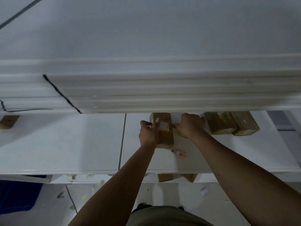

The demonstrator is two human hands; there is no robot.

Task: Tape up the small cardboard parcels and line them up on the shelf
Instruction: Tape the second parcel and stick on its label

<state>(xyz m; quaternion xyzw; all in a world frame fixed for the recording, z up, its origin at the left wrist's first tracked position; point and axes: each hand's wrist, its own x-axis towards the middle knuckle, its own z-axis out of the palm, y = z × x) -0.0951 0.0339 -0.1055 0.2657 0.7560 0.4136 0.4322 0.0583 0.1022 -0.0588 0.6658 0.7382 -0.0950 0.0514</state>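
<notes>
Hands: left hand [149,134] holds parcel [164,140], right hand [190,124] pinches tape [175,127] | white shelf [78,141] | two parcels [228,123] rightward | pale wall [146,30]

Storage room: white shelves [65,144], cardboard parcels [219,124].

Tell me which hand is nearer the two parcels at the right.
Right. The right hand sits just left of the two parcels; the left hand is farther left, holding the middle parcel.
</notes>
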